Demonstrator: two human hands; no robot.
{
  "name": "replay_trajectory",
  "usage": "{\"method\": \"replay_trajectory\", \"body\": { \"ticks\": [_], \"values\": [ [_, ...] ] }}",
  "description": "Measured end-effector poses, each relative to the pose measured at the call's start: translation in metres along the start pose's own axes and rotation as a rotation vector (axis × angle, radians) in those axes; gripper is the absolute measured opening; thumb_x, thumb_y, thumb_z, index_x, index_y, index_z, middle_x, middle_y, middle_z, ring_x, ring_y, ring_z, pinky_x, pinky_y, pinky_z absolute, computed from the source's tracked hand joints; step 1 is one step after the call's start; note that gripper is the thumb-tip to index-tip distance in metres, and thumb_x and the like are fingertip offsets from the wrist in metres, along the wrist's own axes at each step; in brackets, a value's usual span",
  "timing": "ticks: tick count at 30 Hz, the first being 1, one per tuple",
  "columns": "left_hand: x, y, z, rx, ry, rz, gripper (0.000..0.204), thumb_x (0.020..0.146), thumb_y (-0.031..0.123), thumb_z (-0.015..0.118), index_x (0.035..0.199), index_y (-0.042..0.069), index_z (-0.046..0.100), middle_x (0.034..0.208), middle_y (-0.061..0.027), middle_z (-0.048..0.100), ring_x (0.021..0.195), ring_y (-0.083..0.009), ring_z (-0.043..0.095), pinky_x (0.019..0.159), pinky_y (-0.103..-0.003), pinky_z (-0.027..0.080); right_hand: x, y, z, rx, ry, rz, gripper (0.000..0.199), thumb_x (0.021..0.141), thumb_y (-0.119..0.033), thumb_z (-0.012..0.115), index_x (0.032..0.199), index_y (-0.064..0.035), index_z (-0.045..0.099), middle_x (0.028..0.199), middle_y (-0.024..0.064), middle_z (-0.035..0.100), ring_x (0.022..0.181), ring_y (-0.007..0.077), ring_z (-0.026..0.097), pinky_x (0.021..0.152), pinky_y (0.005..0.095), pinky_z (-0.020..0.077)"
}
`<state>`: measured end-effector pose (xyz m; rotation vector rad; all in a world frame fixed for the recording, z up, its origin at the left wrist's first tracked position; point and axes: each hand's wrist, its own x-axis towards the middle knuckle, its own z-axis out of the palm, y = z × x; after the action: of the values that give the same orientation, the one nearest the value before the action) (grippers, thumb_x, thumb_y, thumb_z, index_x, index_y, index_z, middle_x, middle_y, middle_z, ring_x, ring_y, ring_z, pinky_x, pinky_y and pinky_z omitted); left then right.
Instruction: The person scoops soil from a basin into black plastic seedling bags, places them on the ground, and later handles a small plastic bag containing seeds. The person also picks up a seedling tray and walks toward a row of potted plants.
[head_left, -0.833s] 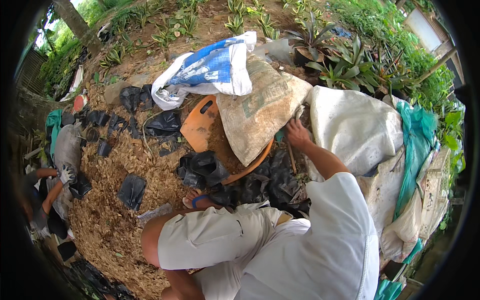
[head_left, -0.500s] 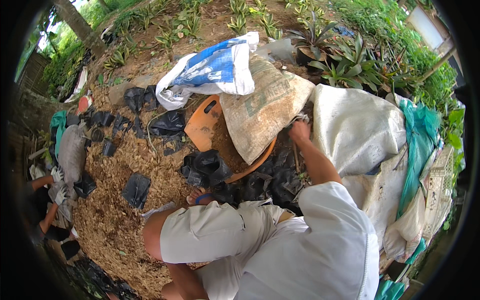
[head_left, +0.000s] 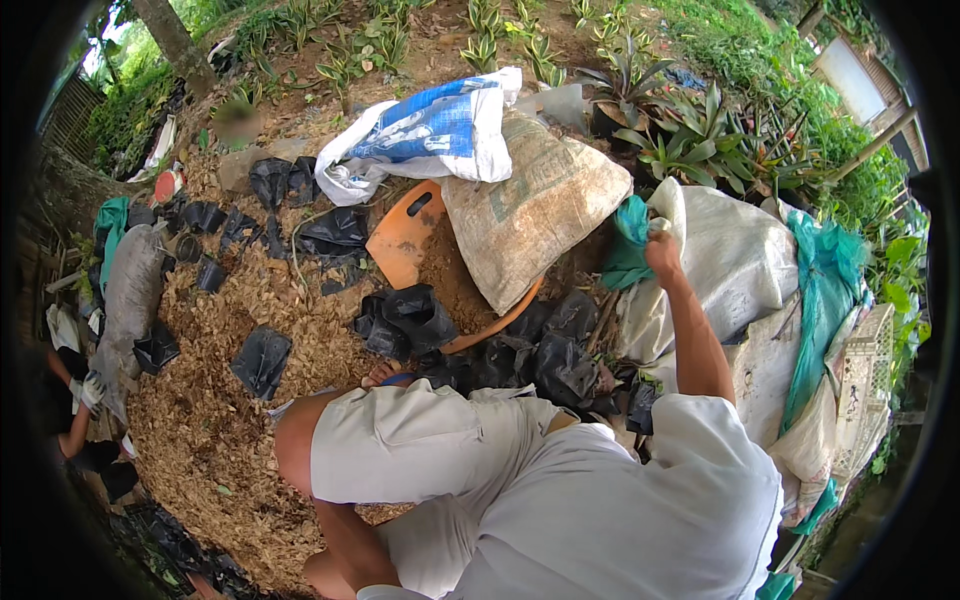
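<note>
My right hand [head_left: 661, 252] is closed around the edge of a white woven sack [head_left: 735, 245], which is bunched and lifted there. A piece of teal cloth or netting [head_left: 628, 248] shows just left of the hand. Further left, a stained beige sack [head_left: 535, 215] leans over an orange plastic tub [head_left: 398, 250] that has brown soil in it. Of my left arm only the forearm [head_left: 352, 545] shows, beside my knees; the left hand is hidden.
Black plastic plant bags [head_left: 415, 318] lie around the tub and on the wood chips [head_left: 220, 440]. A blue-and-white sack [head_left: 425, 135] rests behind. Potted plants [head_left: 700, 140] stand at the far right, a plastic crate [head_left: 865, 390] at the right. Another person's gloved hand [head_left: 90, 390] touches a grey sack.
My right hand has moved right, drawing the white sack's edge back. Teal material and more ground beside the tub now show. The other person's hands have shifted at the left.
</note>
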<state>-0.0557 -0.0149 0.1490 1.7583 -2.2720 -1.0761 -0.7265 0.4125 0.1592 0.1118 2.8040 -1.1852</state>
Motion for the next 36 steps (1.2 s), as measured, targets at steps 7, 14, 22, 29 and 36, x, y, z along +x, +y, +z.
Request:
{"method": "replay_trajectory", "body": {
  "ticks": [7,14,22,29,36],
  "values": [
    [0.031,-0.043,0.02,-0.051,-0.004,-0.014,0.038,0.089,0.027,0.075,0.122,0.008,0.075,0.123,-0.0146,0.074,0.108,-0.0326,0.072,0.095,-0.042,0.056,-0.048,0.0,0.09,-0.879,-0.546,-0.399,0.035,0.082,-0.024,0.058,0.092,0.0037,0.076,0.097,0.0287,0.073,0.102,0.0462,0.069,0.096,0.0504,0.0536],
    [0.056,-0.063,0.044,-0.006,0.105,-0.005,0.04,0.09,0.027,0.075,0.125,0.009,0.073,0.126,-0.0145,0.073,0.111,-0.0328,0.071,0.097,-0.043,0.056,-0.04,0.019,0.113,-0.756,-0.617,-0.873,0.038,0.078,-0.03,0.074,0.103,-0.0014,0.071,0.113,0.0281,0.066,0.111,0.0457,0.061,0.097,0.0524,0.0509],
    [0.039,-0.033,0.015,-0.013,-0.061,-0.147,0.052,0.093,0.027,0.073,0.14,0.009,0.064,0.14,-0.0159,0.065,0.12,-0.0329,0.066,0.103,-0.045,0.053,-0.041,0.016,0.138,-0.702,-0.534,-0.532,0.073,0.087,0.003,0.052,0.156,0.0014,0.031,0.132,0.0335,0.059,0.12,0.0498,0.058,0.103,0.055,0.0463],
    [0.048,-0.044,0.029,-0.149,0.005,-0.127,0.049,0.091,0.027,0.076,0.135,0.008,0.067,0.131,-0.0156,0.07,0.117,-0.0335,0.068,0.1,-0.043,0.054,-0.058,0.002,0.138,-0.816,-0.521,-0.458,0.065,0.088,-0.002,0.057,0.152,-0.0033,0.042,0.115,0.0331,0.068,0.109,0.0499,0.066,0.093,0.0556,0.0532],
    [0.06,-0.066,0.041,-0.155,-0.007,-0.1,0.05,0.09,0.027,0.078,0.135,0.008,0.067,0.133,-0.0155,0.069,0.115,-0.033,0.069,0.099,-0.045,0.057,-0.105,-0.082,0.122,-0.893,-0.254,-0.298,0.079,0.081,-0.025,0.08,0.15,-0.0086,0.046,0.158,0.0253,0.036,0.149,0.0424,0.033,0.117,0.0544,0.0367]
  ]
}}
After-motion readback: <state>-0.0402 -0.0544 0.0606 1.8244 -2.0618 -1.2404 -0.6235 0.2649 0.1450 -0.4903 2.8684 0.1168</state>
